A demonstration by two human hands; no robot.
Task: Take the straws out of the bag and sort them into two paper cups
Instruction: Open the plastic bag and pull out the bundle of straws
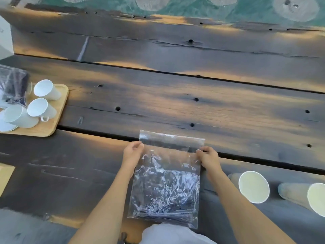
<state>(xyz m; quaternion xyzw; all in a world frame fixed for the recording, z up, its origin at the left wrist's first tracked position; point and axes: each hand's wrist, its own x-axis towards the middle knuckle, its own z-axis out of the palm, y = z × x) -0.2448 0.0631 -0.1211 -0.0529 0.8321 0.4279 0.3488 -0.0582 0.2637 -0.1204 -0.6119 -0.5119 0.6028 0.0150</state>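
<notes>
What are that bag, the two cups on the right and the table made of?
The bag looks like thin clear plastic: see-through, crinkled, glinting. The two cups seem to be matte white paper, cream inside. The table is dark-stained wood planks, with visible grain, knots and gaps.

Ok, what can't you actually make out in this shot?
Head view only:
- Dark straws in the clear plastic bag: count hidden by crinkled glare.
- Far-right white paper cup: cut by frame edge.
- Dark bundle beside the wooden tray: blurred, cropped.

Two hands (133,150) (208,156), two bags (165,189) (14,87), five paper cups (254,186), one tray (58,110).
</notes>
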